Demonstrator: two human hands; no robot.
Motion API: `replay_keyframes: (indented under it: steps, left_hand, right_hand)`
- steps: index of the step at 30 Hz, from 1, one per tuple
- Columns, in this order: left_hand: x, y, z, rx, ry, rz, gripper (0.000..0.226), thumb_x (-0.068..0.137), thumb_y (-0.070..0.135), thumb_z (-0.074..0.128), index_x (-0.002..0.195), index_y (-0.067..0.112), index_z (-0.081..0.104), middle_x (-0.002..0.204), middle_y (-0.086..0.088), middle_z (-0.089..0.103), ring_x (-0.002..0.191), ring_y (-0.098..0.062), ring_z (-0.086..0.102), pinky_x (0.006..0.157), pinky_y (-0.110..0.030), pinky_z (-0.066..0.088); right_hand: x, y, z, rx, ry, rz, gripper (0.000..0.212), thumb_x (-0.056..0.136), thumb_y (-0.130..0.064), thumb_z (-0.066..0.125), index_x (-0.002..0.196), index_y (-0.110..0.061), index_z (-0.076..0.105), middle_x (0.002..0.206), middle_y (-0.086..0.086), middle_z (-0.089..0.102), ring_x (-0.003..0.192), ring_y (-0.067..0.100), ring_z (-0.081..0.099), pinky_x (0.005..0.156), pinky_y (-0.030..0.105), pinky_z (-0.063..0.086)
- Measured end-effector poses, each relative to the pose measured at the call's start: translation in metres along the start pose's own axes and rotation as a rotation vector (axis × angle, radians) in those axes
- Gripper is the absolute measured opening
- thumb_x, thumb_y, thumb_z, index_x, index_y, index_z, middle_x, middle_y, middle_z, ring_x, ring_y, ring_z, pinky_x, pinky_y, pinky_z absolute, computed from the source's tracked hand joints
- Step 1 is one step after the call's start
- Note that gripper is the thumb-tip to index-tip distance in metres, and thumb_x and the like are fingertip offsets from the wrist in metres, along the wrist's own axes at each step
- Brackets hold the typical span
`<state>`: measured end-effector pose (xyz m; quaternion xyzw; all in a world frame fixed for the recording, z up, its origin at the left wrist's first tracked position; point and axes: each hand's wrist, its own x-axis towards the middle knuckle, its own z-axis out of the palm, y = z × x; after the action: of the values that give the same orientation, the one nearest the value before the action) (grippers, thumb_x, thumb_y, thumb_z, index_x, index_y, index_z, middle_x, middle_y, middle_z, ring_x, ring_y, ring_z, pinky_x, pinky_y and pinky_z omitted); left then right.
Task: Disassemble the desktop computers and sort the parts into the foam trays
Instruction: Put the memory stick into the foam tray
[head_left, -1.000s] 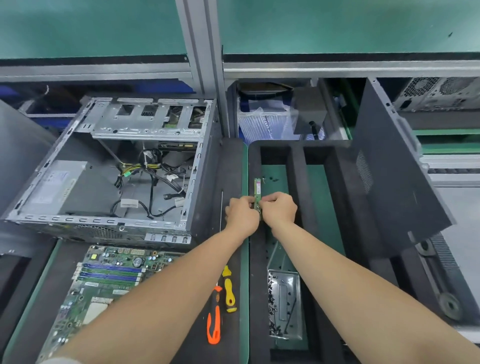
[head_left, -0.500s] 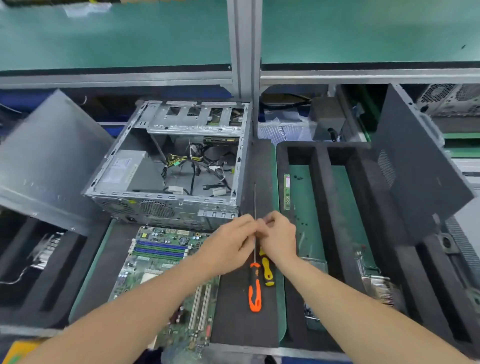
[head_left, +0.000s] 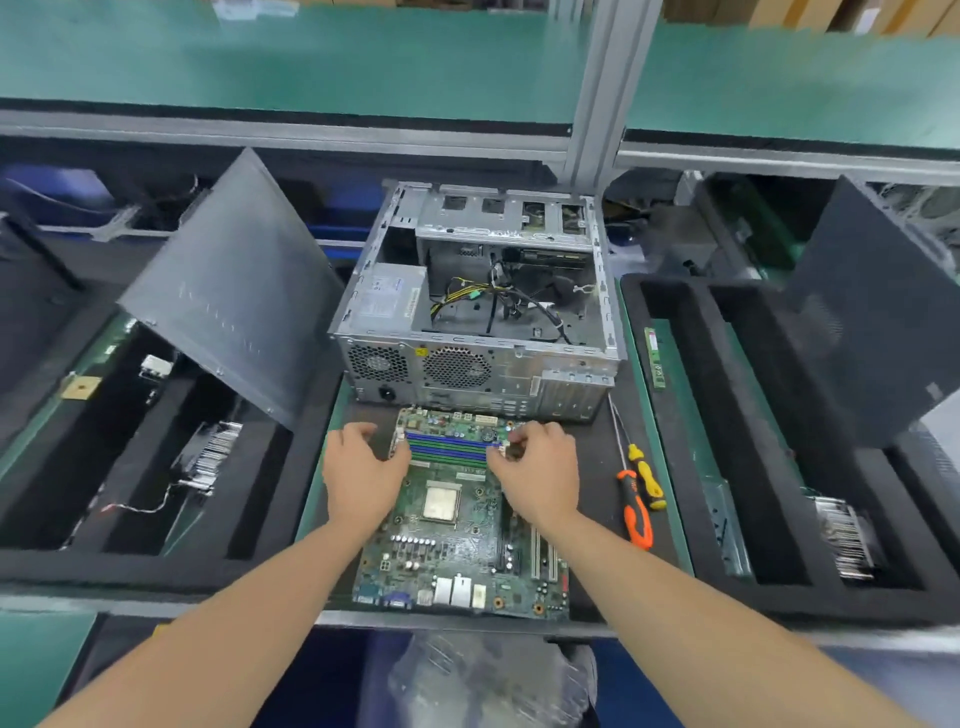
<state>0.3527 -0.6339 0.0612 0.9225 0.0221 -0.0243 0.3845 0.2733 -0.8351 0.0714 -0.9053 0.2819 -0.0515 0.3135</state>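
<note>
1. Two foam trays flank my work spot, the left foam tray (head_left: 130, 564) and the right foam tray (head_left: 693, 415). Both already hold parts, so I judge the sorting well under way.
2. The computer case (head_left: 478, 366) stands open between the trays. Its power supply (head_left: 384, 301) and cables (head_left: 498, 301) are still inside, so the stripping is not finished.
3. Both covers are off. The left panel (head_left: 234, 291) leans in the left foam tray and the right panel (head_left: 872, 312) leans in the right one.
4. The motherboard (head_left: 452, 551) is out of the case and lies flat on the dark mat (head_left: 597, 467) just in front of it. Its processor (head_left: 441, 500) looks still seated.
5. My left hand (head_left: 363, 473) is at the left end of the memory slots (head_left: 452, 448) and my right hand (head_left: 540, 473) is at the right end. The fingers of both bend down onto the slot ends. I cannot tell whether they pinch a module or only press the latches. Pulling memory seems to be the step in hand.
6. Each tray holds one cooler, the left heatsink (head_left: 213, 457) and the right heatsink (head_left: 841, 535).
7. Between the board and the right tray, the screwdrivers (head_left: 638, 512) lie untouched on the mat.
8. One memory stick (head_left: 655, 358) is already sorted and lies along the left wall of the right tray's nearest compartment.
</note>
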Motion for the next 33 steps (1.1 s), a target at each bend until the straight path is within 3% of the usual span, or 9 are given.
replay_keyframes:
  steps: [4, 8, 11, 14, 18, 23, 29, 33]
  left_hand:
    - [0.002, -0.003, -0.002, -0.038, -0.056, 0.082, 0.029, 0.091, 0.037, 0.073, 0.111, 0.016, 0.069, 0.112, -0.002, 0.059, 0.104, -0.022, 0.06, 0.099, -0.045, 0.048]
    - [0.005, 0.001, -0.001, -0.028, -0.041, 0.027, 0.018, 0.092, 0.034, 0.072, 0.102, 0.019, 0.073, 0.109, 0.0, 0.059, 0.096, -0.021, 0.06, 0.099, -0.051, 0.047]
    - [0.006, 0.003, 0.0, -0.031, -0.038, -0.004, 0.005, 0.091, 0.027, 0.072, 0.092, 0.023, 0.07, 0.105, 0.001, 0.058, 0.084, -0.018, 0.055, 0.092, -0.045, 0.043]
    - [0.006, 0.005, 0.002, -0.042, -0.03, -0.002, 0.012, 0.09, 0.02, 0.073, 0.083, 0.024, 0.064, 0.102, 0.001, 0.056, 0.08, -0.019, 0.053, 0.083, -0.039, 0.032]
    - [0.007, 0.004, 0.004, -0.031, -0.031, 0.026, 0.013, 0.091, 0.017, 0.071, 0.083, 0.022, 0.063, 0.105, -0.002, 0.056, 0.084, -0.023, 0.054, 0.081, -0.04, 0.03]
    - [0.004, -0.001, 0.003, 0.016, -0.058, 0.091, 0.005, 0.099, 0.025, 0.065, 0.099, 0.023, 0.06, 0.111, -0.002, 0.054, 0.096, -0.024, 0.054, 0.089, -0.046, 0.035]
    - [-0.014, -0.008, 0.007, 0.077, -0.068, 0.167, 0.035, 0.099, 0.027, 0.064, 0.132, 0.021, 0.055, 0.129, -0.003, 0.049, 0.114, -0.025, 0.051, 0.101, -0.047, 0.032]
    - [-0.029, -0.008, 0.006, 0.094, -0.04, 0.24, 0.047, 0.095, 0.019, 0.066, 0.14, 0.025, 0.052, 0.132, -0.001, 0.048, 0.116, -0.022, 0.049, 0.104, -0.047, 0.031]
  right_hand:
    - [-0.006, -0.012, 0.013, -0.045, 0.121, 0.095, 0.031, 0.084, -0.046, 0.073, 0.104, -0.022, 0.07, 0.112, 0.002, 0.057, 0.107, 0.026, 0.051, 0.096, 0.039, 0.045]
    - [-0.007, -0.019, 0.017, -0.024, 0.165, 0.186, 0.024, 0.084, -0.041, 0.075, 0.099, -0.022, 0.073, 0.117, 0.005, 0.056, 0.109, 0.03, 0.051, 0.098, 0.039, 0.041]
    - [-0.005, -0.024, 0.021, -0.02, 0.179, 0.272, 0.019, 0.088, -0.04, 0.074, 0.096, -0.024, 0.074, 0.121, 0.006, 0.055, 0.113, 0.032, 0.05, 0.102, 0.041, 0.04]
    - [-0.006, -0.029, 0.027, -0.045, 0.203, 0.288, 0.013, 0.091, -0.037, 0.073, 0.097, -0.025, 0.073, 0.119, 0.004, 0.056, 0.114, 0.03, 0.051, 0.102, 0.044, 0.037]
    - [-0.005, -0.033, 0.03, -0.018, 0.243, 0.291, 0.007, 0.091, -0.031, 0.074, 0.093, -0.024, 0.074, 0.117, 0.0, 0.06, 0.113, 0.026, 0.053, 0.101, 0.042, 0.034]
    - [-0.009, -0.028, 0.024, 0.036, 0.194, 0.21, 0.008, 0.09, -0.027, 0.074, 0.092, -0.019, 0.071, 0.111, 0.003, 0.057, 0.109, 0.028, 0.057, 0.099, 0.04, 0.043]
    - [-0.03, -0.012, 0.012, 0.073, 0.071, 0.073, 0.031, 0.089, -0.025, 0.074, 0.119, -0.018, 0.069, 0.125, 0.003, 0.051, 0.124, 0.025, 0.046, 0.109, 0.04, 0.038]
    - [-0.049, -0.001, 0.006, 0.042, 0.077, 0.024, 0.027, 0.092, -0.03, 0.072, 0.117, -0.021, 0.066, 0.126, 0.003, 0.051, 0.124, 0.024, 0.044, 0.106, 0.039, 0.033]
